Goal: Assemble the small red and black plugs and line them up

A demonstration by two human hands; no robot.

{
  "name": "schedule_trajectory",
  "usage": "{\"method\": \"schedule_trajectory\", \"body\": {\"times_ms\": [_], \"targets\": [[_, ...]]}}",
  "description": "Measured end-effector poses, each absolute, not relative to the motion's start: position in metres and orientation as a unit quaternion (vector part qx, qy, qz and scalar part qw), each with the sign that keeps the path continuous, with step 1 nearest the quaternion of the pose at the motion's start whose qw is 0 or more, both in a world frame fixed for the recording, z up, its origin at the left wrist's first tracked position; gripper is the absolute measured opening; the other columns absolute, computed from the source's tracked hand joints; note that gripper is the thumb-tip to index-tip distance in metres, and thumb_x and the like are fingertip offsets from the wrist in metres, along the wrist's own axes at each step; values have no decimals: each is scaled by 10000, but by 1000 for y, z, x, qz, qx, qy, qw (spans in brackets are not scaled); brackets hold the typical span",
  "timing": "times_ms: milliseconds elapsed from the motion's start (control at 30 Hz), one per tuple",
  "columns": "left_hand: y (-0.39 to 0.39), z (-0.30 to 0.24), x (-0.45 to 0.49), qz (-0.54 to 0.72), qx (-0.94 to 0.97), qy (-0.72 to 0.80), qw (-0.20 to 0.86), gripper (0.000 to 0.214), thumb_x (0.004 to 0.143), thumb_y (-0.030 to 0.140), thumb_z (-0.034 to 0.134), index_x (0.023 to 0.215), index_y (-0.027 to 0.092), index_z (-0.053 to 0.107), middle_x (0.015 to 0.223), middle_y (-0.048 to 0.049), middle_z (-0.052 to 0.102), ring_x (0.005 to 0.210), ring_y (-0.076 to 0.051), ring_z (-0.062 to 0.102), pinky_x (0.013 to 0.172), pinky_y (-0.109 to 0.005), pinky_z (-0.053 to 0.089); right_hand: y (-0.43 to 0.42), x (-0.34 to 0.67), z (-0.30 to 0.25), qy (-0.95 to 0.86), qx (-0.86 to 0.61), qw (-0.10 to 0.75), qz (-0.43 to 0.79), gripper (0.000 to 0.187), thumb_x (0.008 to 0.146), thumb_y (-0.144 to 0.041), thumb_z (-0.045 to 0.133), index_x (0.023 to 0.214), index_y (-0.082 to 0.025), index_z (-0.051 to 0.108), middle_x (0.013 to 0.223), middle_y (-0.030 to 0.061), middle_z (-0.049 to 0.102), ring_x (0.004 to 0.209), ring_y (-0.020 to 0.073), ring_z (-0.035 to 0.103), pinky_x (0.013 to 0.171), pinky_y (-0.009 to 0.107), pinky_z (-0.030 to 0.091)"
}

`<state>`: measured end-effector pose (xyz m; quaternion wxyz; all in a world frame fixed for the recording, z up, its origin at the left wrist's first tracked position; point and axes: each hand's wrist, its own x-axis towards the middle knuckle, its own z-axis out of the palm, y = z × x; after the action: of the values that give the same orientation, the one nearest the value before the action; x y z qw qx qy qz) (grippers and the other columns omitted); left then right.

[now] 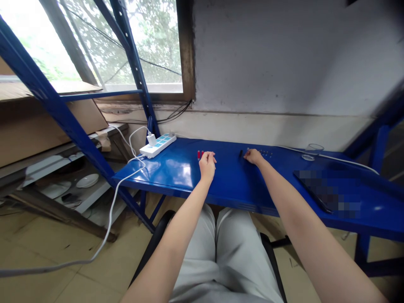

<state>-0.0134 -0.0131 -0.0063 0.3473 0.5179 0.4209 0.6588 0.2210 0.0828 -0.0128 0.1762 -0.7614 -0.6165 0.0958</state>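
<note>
My left hand rests on the blue metal table with its fingers curled over small red pieces; whether it grips them I cannot make out. My right hand lies further right, fingers bent down beside a small black piece. A row of tiny dark parts sits just right of that hand. What the right fingers hold, if anything, is hidden.
A white power strip with a plugged charger and a white cable lies at the table's back left. A clear glass and a dark flat device are to the right. Blue shelf posts and cardboard stand on the left.
</note>
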Motion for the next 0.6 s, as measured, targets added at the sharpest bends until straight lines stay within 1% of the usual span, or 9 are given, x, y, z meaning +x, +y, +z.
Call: {"method": "schedule_trajectory", "body": {"times_ms": [167,333,400,500,600], "targets": [[-12,-4,-17,706,460,409,351,222,867,334,390,790,168,516,569,44,472,384,-41,400,418,-179,330,82,223,-9,-615,-765,156,110,219,721,-219,646,910,-109,642,901,115,670,870,202,635,737,249,473],[-9,-3,-19,734,385,402,390,203,866,331,393,792,168,489,530,56,461,357,-43,395,407,-177,316,59,235,1,-626,-767,123,73,400,719,-293,650,1065,-102,589,997,147,650,928,241,616,734,286,465],[-8,-4,-20,740,371,401,393,190,863,314,393,788,168,489,524,56,464,351,-45,398,405,-179,314,45,233,5,-628,-767,119,57,373,741,-315,621,1052,-111,592,1005,153,647,913,247,616,711,293,460],[-6,-4,-21,751,358,398,386,178,860,303,398,786,170,490,519,59,463,349,-46,399,416,-182,328,23,215,9,-643,-747,167,31,224,791,-295,547,942,-149,625,909,123,666,855,229,623,692,291,450],[-6,-4,-22,761,346,399,376,184,861,313,398,784,172,487,513,63,457,348,-45,396,426,-184,338,11,181,6,-730,-640,224,88,160,790,-282,551,864,-173,642,860,79,675,785,178,622,687,258,445]]}}
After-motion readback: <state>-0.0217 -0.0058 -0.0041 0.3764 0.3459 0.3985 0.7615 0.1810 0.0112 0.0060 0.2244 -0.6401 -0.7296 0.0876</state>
